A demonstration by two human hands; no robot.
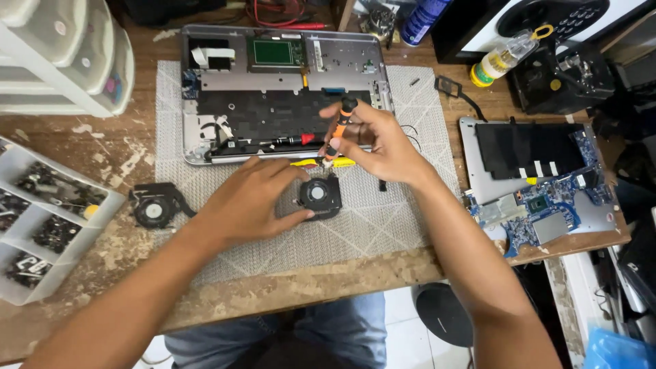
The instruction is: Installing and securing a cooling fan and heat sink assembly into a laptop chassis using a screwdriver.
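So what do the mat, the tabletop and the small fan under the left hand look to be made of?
Mat: woven grey fabric or mesh, matte, visible weave. Tabletop: bare wood, worn, with pale paint patches. Fan under the left hand: black plastic housing, likely, slightly glossy.

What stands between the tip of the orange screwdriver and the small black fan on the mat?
Nothing visible. The right hand holds the orange screwdriver just above the black fan, which the left hand steadies; only the left fingers lie close beside it.
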